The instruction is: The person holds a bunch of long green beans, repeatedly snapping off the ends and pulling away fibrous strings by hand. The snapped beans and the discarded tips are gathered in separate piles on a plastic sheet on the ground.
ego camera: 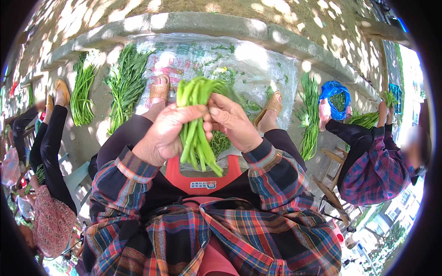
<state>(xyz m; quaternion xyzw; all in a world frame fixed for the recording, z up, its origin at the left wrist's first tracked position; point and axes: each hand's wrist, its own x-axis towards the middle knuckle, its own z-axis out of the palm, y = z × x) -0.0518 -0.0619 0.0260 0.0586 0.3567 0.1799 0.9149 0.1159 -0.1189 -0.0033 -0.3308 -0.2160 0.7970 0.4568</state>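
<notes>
A bunch of green leafy-vegetable stems [197,138] hangs in front of me, its stems folded over at the top and the cut ends pointing down towards my lap. My left hand [169,132] is closed around the bunch, thumb across the stems. On the other side, my right hand [233,120] has its thumb and fingers at the edge of the bunch, near the left thumb; whether it pinches a stem is not plain. Below the hands, loose green leaves [221,143] lie in a heap between my legs, partly hidden by the bunch, beside a red plastic stool edge [207,184].
A whitish woven plastic sheet [286,82] with scattered leaves lies underfoot. Long-stemmed greens [126,82] lie to the left, more greens [309,117] to the right. A co-worker in plaid [376,172] sits right, near a blue plastic bag [326,89]; others sit left. A concrete curb [207,24] runs beyond.
</notes>
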